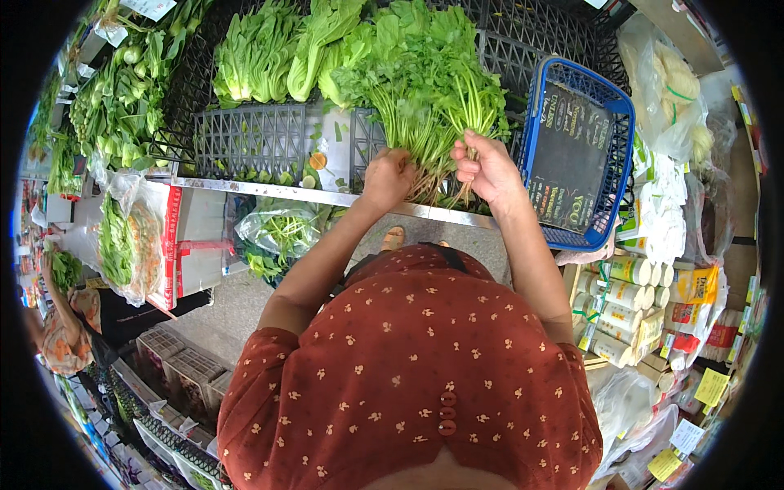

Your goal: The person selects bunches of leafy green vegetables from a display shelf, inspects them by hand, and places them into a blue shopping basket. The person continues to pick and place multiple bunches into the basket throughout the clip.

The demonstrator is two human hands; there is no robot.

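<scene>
A pile of thin-stemmed, coriander-like greens (422, 131) lies at the front of the vegetable stand, with brownish root ends towards me. My right hand (487, 165) pinches a small bunch of stems (470, 110) at the pile's right side, its leaves pointing away from me. At the left edge of the pile, my left hand (389, 177) is curled against the lower stems. Its fingertips are partly hidden, so whether it grips any stems is unclear. Broad-leaved lettuce-like heads (257, 61) rest behind and to the left, on black plastic crates (251, 141).
A blue plastic basket (628, 147) with a dark, lettered panel stands to the right. A metal rim (275, 191) runs along the stand's front. Packaged noodles (625, 294) sit farther right. Bagged greens (285, 233) lie below the rim; another person (70, 312) is at far left.
</scene>
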